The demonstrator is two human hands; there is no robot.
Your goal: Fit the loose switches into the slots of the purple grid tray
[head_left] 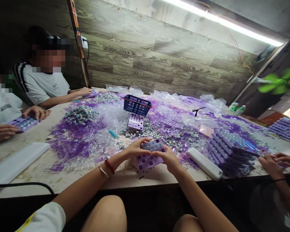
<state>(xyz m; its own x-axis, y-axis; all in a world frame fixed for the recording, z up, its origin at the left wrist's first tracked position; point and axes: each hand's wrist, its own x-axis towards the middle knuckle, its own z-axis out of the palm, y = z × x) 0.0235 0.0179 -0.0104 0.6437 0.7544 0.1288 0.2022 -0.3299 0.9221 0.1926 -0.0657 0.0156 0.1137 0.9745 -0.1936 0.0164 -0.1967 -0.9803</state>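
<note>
Both my hands hold a small purple grid tray [152, 145] partly filled with little grey-blue switches, just above the table's near edge. My left hand [134, 148] grips its left end with fingers curled round it. My right hand [166, 155] pinches its right end. Under it another purple grid tray [147, 161] lies on the table [145, 175]. Loose switches [159, 130] are heaped just beyond my hands.
A blue basket [137, 105] and a purple tray [135, 121] stand mid-table. Stacked purple trays [228, 148] and a white bar [204, 163] lie right. Purple plastic scraps [73, 140] spread left. Two persons sit left, another person's hands [277, 161] work at right. A green fan [279, 82] spins.
</note>
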